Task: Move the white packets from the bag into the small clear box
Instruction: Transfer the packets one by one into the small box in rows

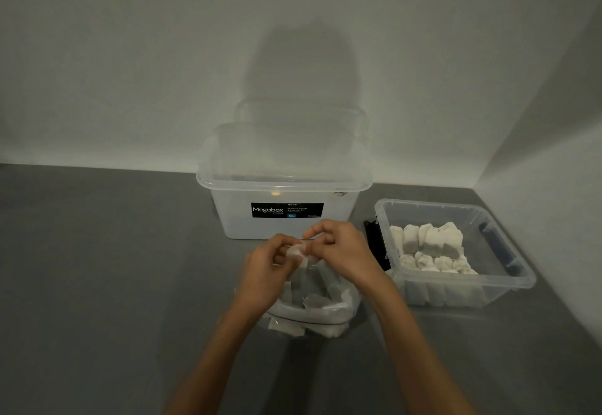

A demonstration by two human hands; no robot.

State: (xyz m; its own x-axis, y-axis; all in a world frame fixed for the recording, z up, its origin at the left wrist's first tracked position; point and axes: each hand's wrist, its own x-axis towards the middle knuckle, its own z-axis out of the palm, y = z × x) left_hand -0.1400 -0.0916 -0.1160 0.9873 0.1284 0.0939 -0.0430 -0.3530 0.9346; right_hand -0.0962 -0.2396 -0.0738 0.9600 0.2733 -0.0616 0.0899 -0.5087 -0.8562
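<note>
A clear plastic bag (312, 313) with several white packets lies on the grey table in front of me. Above its mouth both hands meet on one white packet (294, 251). My left hand (265, 271) pinches it from the left and my right hand (338, 248) pinches it from the right. The small clear box (514, 271) stands to the right and holds several white packets (433, 245) stacked in rows. The packet's lower part is hidden by my fingers.
A large clear lidded storage box (280, 193) with a black "Megabox" label stands just behind my hands. A black object (378, 245) sits between it and the small box. White walls close the back and the right side.
</note>
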